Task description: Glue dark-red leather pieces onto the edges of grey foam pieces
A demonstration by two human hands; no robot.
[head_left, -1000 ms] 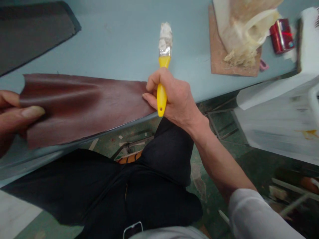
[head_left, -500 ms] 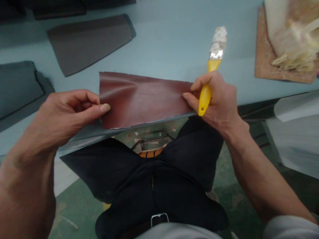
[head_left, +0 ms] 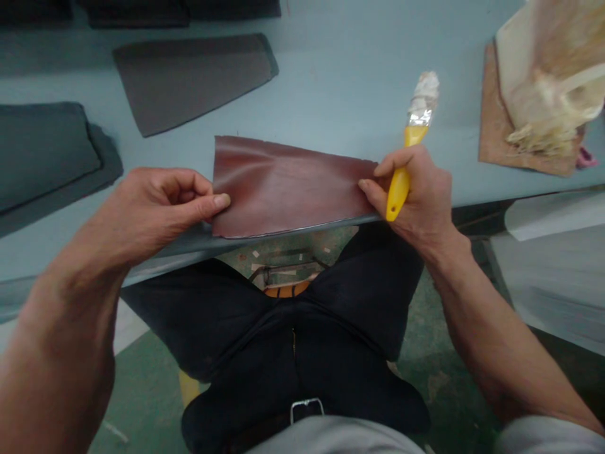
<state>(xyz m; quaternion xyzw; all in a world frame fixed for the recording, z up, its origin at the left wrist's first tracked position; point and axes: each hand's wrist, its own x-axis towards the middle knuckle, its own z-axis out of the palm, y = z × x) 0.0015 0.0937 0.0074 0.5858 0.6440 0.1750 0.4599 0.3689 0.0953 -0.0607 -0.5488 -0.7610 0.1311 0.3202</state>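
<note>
A reddish-brown piece of leather or leather-like sheet (head_left: 293, 189) spans the gap between my two hands, close to the table's front edge. My left hand (head_left: 165, 211) is closed, pinching its wider left end with the thumb on top. At the narrower right end, my right hand (head_left: 416, 195) pinches the sheet between thumb and index finger. That same hand also grips a yellow-handled brush (head_left: 400, 189), whose bristles are caked white and point away from me. Slight ripples run through the sheet's left part. Its underside is hidden.
A dark grey tapered panel (head_left: 198, 79) lies beyond the sheet on the pale blue table (head_left: 340, 82). Stacked blue-grey pieces (head_left: 42, 151) are at the left, black items (head_left: 142, 12) at the back. A glue-crusted whitish container (head_left: 534, 69) stands on a brown board (head_left: 491, 126) at the right.
The view has shifted a little, so table items at the left appear further right. Both hands keep their hold on the sheet, and the brush stays in my right hand.
</note>
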